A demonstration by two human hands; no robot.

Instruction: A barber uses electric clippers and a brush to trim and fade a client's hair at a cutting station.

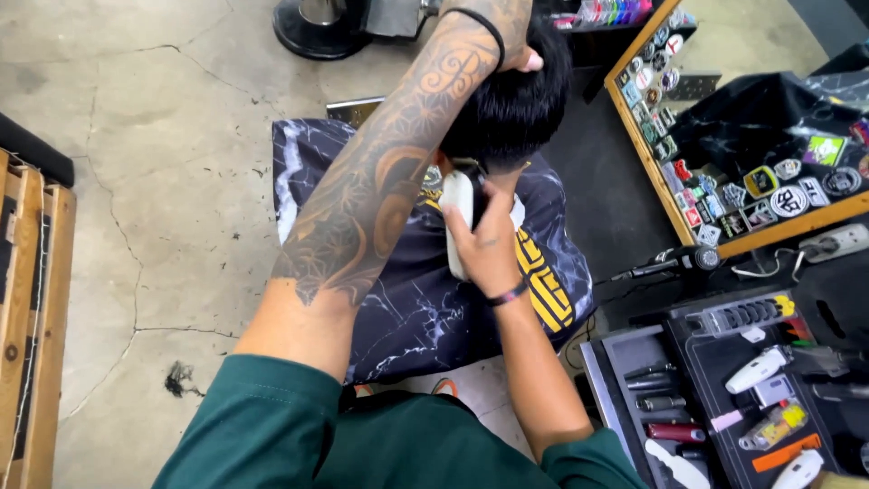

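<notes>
The right hand [489, 244] has its grip clamped around a white hair clipper [460, 204], thumb along one side and fingers wrapped over the body, the cutting end pressed up against the nape of a seated person's black-haired head [511, 104]. The left hand [507, 36], at the end of a tattooed forearm, lies spread on top of that head with fingers closed down into the hair. Below the clipper a dark marbled cape with yellow print [416, 299] covers the seated person's shoulders. To the right, a dark table [634, 208] carries a wood-framed mirror [751, 136] edged with stickers and a tray [715, 389] of clippers and tools. Hair clippings [179, 380] lie on the cracked concrete floor [163, 163] to the left
</notes>
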